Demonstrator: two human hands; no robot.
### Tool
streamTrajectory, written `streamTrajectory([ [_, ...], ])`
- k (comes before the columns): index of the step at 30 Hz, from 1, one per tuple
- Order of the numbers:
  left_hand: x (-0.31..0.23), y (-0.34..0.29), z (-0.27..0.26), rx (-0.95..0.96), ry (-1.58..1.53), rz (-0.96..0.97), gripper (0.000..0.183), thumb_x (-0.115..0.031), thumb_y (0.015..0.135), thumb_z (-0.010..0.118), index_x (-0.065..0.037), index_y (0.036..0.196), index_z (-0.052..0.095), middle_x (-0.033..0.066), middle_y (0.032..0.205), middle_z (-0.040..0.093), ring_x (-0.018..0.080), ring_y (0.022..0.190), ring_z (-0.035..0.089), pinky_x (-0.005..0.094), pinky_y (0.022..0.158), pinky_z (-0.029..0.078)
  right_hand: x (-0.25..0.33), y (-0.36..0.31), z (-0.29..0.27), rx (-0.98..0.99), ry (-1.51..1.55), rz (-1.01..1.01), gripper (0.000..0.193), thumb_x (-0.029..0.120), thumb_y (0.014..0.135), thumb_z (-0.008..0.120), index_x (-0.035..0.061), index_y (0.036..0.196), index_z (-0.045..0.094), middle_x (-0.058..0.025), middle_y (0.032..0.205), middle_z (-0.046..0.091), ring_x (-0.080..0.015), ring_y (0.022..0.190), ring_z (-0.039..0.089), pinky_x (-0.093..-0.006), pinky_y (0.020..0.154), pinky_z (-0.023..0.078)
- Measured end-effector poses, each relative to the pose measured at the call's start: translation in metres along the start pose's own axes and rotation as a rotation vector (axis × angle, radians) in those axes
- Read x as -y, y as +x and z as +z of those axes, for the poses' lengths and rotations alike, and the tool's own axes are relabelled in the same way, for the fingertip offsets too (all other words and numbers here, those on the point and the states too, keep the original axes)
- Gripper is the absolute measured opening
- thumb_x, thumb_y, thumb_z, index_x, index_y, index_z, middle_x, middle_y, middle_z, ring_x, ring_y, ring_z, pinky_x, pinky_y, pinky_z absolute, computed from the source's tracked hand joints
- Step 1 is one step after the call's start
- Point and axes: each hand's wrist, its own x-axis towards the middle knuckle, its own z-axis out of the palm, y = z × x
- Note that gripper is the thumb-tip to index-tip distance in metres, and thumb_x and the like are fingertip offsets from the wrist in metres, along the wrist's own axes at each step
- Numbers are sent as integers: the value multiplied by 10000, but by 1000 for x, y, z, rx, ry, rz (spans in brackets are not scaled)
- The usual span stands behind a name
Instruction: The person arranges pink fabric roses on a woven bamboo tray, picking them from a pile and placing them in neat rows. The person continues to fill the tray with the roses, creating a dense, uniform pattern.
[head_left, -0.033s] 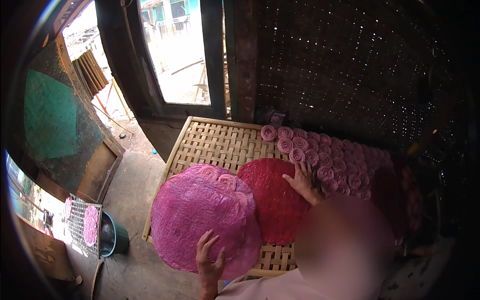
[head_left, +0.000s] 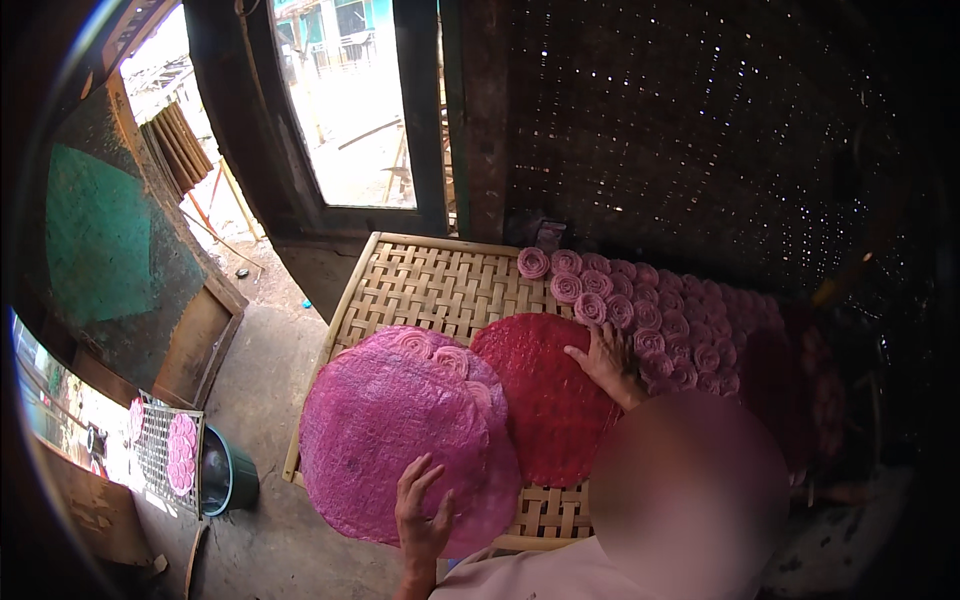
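Note:
A woven bamboo tray (head_left: 420, 285) lies in front of me. On its near left lies a large round pink sheet (head_left: 390, 430), overlapping a round red sheet (head_left: 540, 390) beside it. Rows of small pink rosettes (head_left: 640, 310) cover the tray's right part, and a few more rosettes sit at the pink sheet's far edge. My left hand (head_left: 422, 510) rests flat on the near edge of the pink sheet, fingers spread. My right hand (head_left: 605, 360) lies on the red sheet's right edge, next to the rosettes, fingers apart. Neither hand grips anything.
A dark woven wall (head_left: 700, 130) stands behind the tray, with a bright doorway (head_left: 350, 110) at the back left. On the concrete floor (head_left: 260, 370) to the left are a teal bucket (head_left: 235, 480) and a wire rack (head_left: 160, 450) bearing small pink discs.

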Motion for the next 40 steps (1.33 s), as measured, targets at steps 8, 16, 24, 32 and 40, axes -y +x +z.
streamTrajectory([
  [8,-30,31,26,144,-62,206,431,-3,778,725,-50,1201,659,150,1337,597,318,1282,540,414,1059,442,-38,-5,10,-1,422,32,310,255,873,714,19,1053,623,-176,971,660,-340,912,650,-422,793,517],
  [16,-18,-18,51,401,-356,-164,373,-73,879,713,-14,1237,623,131,1141,689,212,980,686,315,828,542,-66,-116,-98,-91,875,502,214,153,868,709,-17,890,581,-32,726,531,-120,675,479,-309,621,412],
  [24,-14,5,87,406,-59,253,504,-115,827,718,-39,1303,570,156,1214,639,325,1062,632,408,897,515,-65,-233,-116,24,514,712,238,166,858,724,-4,987,618,-76,815,630,-203,747,593,-344,694,470],
  [32,25,73,154,354,369,540,554,-172,781,720,-51,1303,578,128,1216,619,312,1162,546,431,964,446,16,-147,-115,-181,407,-189,371,136,804,751,47,1153,661,-110,1162,667,-299,1077,615,-424,953,478],
  [40,15,82,155,377,249,294,586,-279,739,795,-49,1219,552,156,1087,640,327,1052,588,464,922,420,27,-72,-13,441,371,-638,665,244,832,712,149,1446,476,-192,1443,490,-318,1371,426,-474,1166,285],
])
